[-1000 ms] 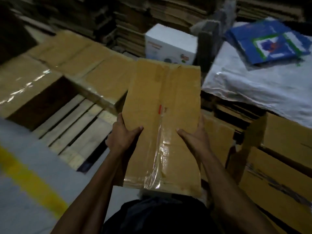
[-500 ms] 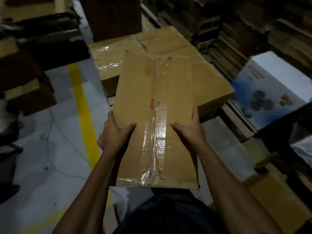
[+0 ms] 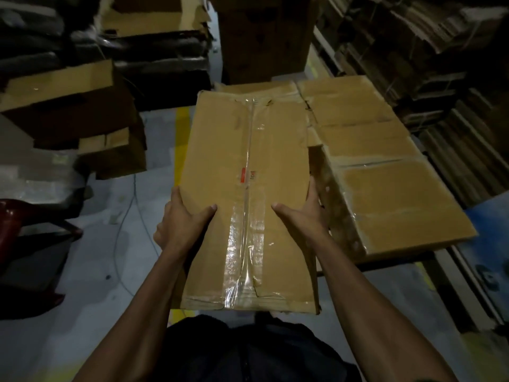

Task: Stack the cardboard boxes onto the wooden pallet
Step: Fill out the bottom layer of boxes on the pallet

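A long brown cardboard box (image 3: 248, 166), sealed with clear tape down its middle, is held in front of me at waist height. My left hand (image 3: 183, 227) grips its left edge with the thumb lying on top. My right hand (image 3: 303, 219) grips the right edge the same way. Just to the right, several taped cardboard boxes (image 3: 385, 172) lie side by side in a row. The wooden pallet beneath them is hidden.
A yellow line (image 3: 182, 128) runs along the grey floor under the held box. Piles of flattened cardboard (image 3: 68, 106) stand at the left, a tall brown box (image 3: 264, 37) straight ahead, stacked cardboard sheets (image 3: 440, 64) at the right. A thin cable (image 3: 129, 221) crosses the floor.
The view has swung left while I carry the box. The bare pallet slats and white box have left the frame, and the stacked boxes now sit right beside the held box.
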A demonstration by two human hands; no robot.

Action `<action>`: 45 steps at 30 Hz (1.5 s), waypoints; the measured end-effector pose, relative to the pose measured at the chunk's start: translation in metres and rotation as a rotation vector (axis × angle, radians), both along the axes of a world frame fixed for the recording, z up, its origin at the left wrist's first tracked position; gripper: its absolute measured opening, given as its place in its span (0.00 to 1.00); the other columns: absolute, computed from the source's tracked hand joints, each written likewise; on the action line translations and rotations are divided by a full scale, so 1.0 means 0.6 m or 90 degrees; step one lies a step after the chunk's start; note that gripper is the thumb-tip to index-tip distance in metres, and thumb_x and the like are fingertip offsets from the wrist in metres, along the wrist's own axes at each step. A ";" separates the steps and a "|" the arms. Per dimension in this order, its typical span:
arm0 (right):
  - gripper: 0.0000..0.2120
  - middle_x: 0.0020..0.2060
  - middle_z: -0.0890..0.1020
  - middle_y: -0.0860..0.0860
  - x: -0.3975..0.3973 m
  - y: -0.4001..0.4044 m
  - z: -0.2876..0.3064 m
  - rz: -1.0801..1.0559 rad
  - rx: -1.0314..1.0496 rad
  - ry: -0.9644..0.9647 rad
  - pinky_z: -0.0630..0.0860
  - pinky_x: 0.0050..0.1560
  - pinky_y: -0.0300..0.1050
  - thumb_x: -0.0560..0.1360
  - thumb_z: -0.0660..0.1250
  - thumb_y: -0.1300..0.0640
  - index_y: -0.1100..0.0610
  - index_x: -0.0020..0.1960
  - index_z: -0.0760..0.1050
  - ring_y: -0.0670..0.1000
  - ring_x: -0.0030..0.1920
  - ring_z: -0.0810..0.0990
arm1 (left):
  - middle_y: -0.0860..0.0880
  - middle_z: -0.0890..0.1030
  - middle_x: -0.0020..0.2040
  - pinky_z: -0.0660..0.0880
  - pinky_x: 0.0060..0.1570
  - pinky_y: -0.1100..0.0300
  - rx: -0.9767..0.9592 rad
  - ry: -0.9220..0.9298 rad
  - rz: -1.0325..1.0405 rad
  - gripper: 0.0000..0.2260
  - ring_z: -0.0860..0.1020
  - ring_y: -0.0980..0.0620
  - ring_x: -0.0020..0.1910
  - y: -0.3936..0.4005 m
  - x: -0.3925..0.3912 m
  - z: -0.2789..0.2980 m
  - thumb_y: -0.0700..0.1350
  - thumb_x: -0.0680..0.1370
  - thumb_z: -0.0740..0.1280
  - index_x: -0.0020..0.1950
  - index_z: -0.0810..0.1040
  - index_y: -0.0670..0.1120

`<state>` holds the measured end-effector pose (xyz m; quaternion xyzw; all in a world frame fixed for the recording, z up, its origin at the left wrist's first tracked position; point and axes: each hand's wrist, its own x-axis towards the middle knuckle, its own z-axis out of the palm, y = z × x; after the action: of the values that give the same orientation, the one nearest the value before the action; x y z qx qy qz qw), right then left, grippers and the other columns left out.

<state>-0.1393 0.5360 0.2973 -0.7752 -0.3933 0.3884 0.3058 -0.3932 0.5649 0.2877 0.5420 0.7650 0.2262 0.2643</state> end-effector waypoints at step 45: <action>0.54 0.69 0.74 0.50 -0.162 0.579 -0.009 -0.530 -0.015 0.005 0.68 0.69 0.63 0.65 0.78 0.38 0.38 0.79 0.47 0.60 0.69 0.71 | 0.53 0.77 0.65 0.77 0.56 0.41 -0.032 -0.077 -0.527 0.44 0.79 0.44 0.60 0.891 0.002 -0.031 0.78 0.60 0.67 0.70 0.63 0.59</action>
<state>-0.2363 0.8835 0.2917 -0.8700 -0.0403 0.2392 0.4293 -0.3917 1.0992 0.2691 0.7828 0.4707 0.1134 0.3909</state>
